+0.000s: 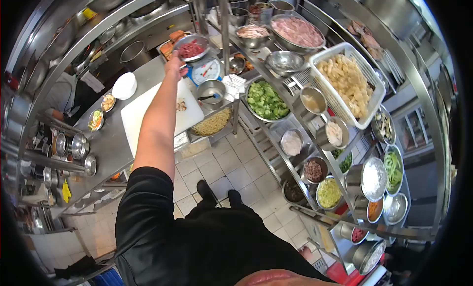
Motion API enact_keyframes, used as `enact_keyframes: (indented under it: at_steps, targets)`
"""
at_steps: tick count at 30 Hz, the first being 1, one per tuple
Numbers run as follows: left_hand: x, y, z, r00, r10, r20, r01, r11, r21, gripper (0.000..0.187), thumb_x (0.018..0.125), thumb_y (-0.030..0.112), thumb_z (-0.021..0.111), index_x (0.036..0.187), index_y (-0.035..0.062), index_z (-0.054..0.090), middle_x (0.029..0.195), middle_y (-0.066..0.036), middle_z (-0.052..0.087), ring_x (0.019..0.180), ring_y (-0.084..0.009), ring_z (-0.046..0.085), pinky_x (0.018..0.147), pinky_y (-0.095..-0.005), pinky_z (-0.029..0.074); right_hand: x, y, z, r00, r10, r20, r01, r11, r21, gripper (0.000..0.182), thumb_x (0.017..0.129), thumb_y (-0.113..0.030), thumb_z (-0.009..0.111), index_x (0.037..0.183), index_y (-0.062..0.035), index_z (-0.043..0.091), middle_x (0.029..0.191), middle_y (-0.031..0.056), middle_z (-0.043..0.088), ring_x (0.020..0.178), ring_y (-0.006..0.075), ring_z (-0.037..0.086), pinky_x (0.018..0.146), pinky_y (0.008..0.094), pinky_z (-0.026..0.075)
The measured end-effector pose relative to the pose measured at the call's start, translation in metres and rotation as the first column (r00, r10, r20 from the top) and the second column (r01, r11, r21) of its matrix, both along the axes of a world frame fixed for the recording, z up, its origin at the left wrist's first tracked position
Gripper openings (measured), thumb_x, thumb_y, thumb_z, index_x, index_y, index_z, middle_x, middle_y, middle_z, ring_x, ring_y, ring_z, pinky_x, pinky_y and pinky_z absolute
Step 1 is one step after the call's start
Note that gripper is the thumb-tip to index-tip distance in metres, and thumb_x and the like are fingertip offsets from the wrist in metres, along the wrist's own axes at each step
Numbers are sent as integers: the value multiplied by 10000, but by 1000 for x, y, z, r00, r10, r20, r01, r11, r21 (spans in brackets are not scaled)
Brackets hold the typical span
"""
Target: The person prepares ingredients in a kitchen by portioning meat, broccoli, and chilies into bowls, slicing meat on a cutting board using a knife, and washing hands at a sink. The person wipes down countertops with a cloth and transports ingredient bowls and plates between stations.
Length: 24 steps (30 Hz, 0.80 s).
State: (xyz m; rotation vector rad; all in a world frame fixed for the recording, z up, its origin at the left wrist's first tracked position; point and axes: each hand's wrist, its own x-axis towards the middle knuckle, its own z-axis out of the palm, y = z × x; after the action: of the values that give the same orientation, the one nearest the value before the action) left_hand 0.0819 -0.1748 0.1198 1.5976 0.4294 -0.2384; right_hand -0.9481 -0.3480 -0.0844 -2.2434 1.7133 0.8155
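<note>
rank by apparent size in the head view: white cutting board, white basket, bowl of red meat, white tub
1. White cutting board and white basket: too close to rank, board partly covered
2. Bowl of red meat
3. White tub

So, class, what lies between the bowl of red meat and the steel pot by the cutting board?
The blue dial scale lies between the meat bowl and the steel pot, in the head view.

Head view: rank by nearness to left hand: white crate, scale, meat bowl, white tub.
From the left hand:
1. Meat bowl: in its grasp.
2. Scale: just right.
3. White tub: left, on the counter.
4. White crate: far right, on the rack.
</note>
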Motion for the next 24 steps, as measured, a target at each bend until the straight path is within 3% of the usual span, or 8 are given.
enact_keyframes:
  at_steps: [7,10,11,15,17,21,23,24]
  targets:
    - [52,10,-50,917,-327,230,354,931,-86,350,943,275,521,1163,9,580,1086,-163,590,935,-270,620,793,-436,559,-101,-115,112,664,-742,95,647,506,-570,307,907,-326,529,1030,-72,649,1027,136,677,863,291,658,712,389,514]
    - [89,10,-29,836,-452,311,489,871,-49,282,848,142,659,1084,-3,609,1095,-183,608,933,-250,616,734,-375,574,-70,-172,162,668,-203,716,745,193,-639,377,937,-354,494,1100,-44,633,1033,174,665,912,334,641,793,421,490]
    - [123,38,-34,977,-156,143,155,988,15,271,846,95,644,1083,-27,598,1027,-166,619,924,-255,610,691,-340,577,-36,-208,191,790,-54,610,607,208,-767,361,939,-313,495,1115,-27,627,1033,185,657,939,347,623,837,408,472]
    - [51,64,-29,965,-101,241,151,968,-201,254,929,83,501,1116,-82,548,1103,-162,597,951,-289,624,779,-353,584,29,-228,210,728,95,679,641,258,-723,274,920,-238,540,1036,-14,648,1010,184,649,1016,357,591,876,423,453]
    - [-8,96,-31,957,-89,275,146,970,-194,257,940,81,477,1136,-73,542,1098,-157,605,955,-277,626,803,-343,576,-4,-237,108,904,313,291,73,559,-826,290,909,-258,535,1029,-20,647,1012,187,641,1042,376,579,909,426,448]
    - [-181,205,-69,969,-175,173,197,973,-118,236,924,161,527,1099,14,587,1019,-66,633,873,-165,602,760,-292,516,61,-160,77,759,-248,602,651,317,-690,277,874,-277,521,1052,-99,636,1115,211,605,1013,386,578,877,475,453]
    - [-268,274,-126,913,-370,172,396,905,-155,170,895,195,563,1016,88,616,975,-44,651,864,-152,588,771,-325,477,46,-122,10,838,-24,545,545,46,-837,292,896,-279,511,989,-38,647,1026,183,632,960,374,587,821,477,463]
    - [-356,266,-95,987,-141,82,153,974,-169,78,877,184,595,932,132,613,889,-8,639,792,-125,568,722,-287,460,90,-74,33,787,-59,614,588,372,-718,307,904,-295,515,993,-28,639,975,176,635,937,362,586,813,461,462]
